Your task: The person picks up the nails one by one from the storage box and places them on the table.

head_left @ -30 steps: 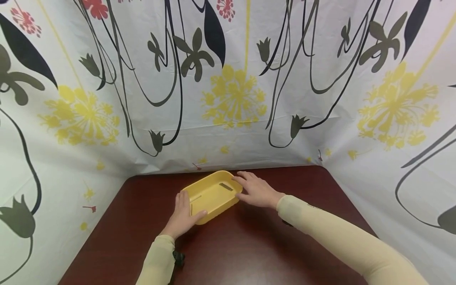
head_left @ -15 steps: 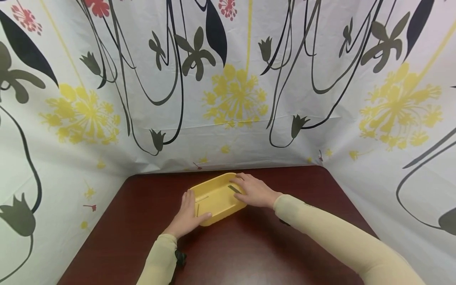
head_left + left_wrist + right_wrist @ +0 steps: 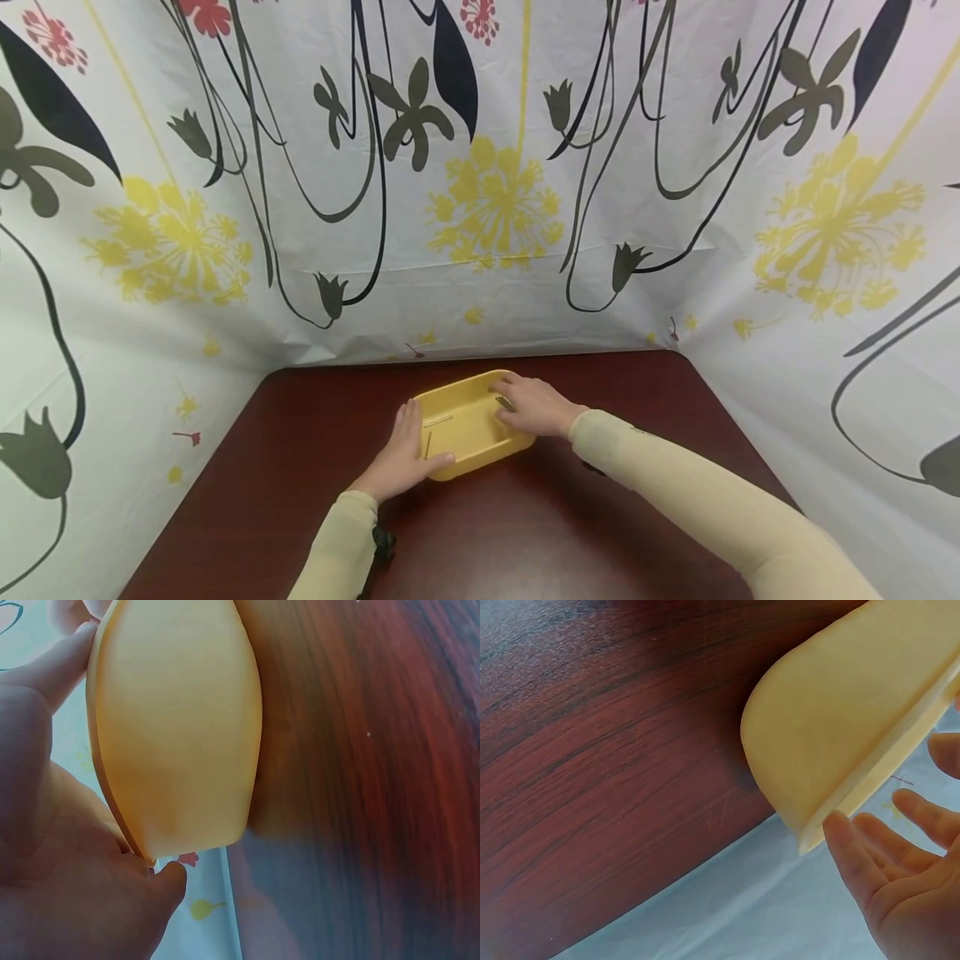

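A shallow yellow plastic tray [image 3: 465,421] with rounded corners sits at an angle near the table's back. My left hand [image 3: 405,454] holds its left end, thumb on the near rim and fingers over the left wall. My right hand [image 3: 536,404] reaches over the right end, its fingers spread and loosely bent above the inside. Beside those fingers a small dark strip-like piece [image 3: 506,403] shows in the tray, partly covered by the hand. Two thin sticks lie further left, one pale stick [image 3: 438,422] and one darker stick [image 3: 428,443]. In the right wrist view the fingertips are right at the tray rim [image 3: 870,780].
A dark red-brown wooden table [image 3: 315,467] lies under the tray. White cloth with flower print [image 3: 495,292] hangs behind the table and along both sides. A dark wrist strap [image 3: 383,543] shows under the left sleeve [image 3: 341,533].
The tray has slid to the right and slightly nearer, with my left hand moving along on it. My right hand has shifted a little left, its fingers now further over the tray's inside.
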Demonstrator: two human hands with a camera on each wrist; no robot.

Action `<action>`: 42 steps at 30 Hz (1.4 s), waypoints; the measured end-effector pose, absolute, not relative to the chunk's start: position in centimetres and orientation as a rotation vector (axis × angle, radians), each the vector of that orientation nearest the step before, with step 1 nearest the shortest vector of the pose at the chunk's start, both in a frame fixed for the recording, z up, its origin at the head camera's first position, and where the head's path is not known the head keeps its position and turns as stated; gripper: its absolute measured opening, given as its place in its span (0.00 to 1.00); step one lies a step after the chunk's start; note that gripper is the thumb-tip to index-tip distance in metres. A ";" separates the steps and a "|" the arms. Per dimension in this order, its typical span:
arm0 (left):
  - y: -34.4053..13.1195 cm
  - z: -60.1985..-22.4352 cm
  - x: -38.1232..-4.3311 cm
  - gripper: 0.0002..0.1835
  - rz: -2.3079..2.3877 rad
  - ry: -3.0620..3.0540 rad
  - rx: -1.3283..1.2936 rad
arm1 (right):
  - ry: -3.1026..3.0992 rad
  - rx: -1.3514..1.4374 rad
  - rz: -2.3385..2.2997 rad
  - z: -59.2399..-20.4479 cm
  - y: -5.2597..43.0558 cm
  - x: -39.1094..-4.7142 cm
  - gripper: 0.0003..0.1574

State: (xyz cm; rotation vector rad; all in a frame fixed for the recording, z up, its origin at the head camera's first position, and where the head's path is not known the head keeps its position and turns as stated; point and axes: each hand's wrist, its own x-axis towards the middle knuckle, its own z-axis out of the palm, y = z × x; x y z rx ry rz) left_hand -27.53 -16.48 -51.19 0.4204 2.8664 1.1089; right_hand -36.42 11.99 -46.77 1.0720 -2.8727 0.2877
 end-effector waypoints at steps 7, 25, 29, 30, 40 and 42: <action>-16.2 -51.3 -27.8 0.64 1.130 2.846 0.462 | -2.867 1.078 0.223 -47.3 11.9 -37.0 0.25; -16.0 -51.2 -28.6 0.65 1.150 2.787 0.533 | -2.909 0.944 0.100 -49.2 11.6 -38.7 0.11; -16.1 -51.2 -28.7 0.65 1.158 2.767 0.537 | -2.930 0.868 0.056 -49.5 11.4 -38.6 0.12; -16.0 -51.3 -28.8 0.65 1.158 2.767 0.544 | -2.931 0.853 0.058 -49.5 11.4 -38.6 0.10; -15.5 -51.3 -29.0 0.64 1.090 2.770 0.593 | -2.905 0.679 -0.076 -50.0 10.7 -37.9 0.10; -15.3 -51.3 -28.9 0.64 1.037 2.817 0.574 | -2.907 0.660 -0.098 -49.9 10.5 -37.9 0.11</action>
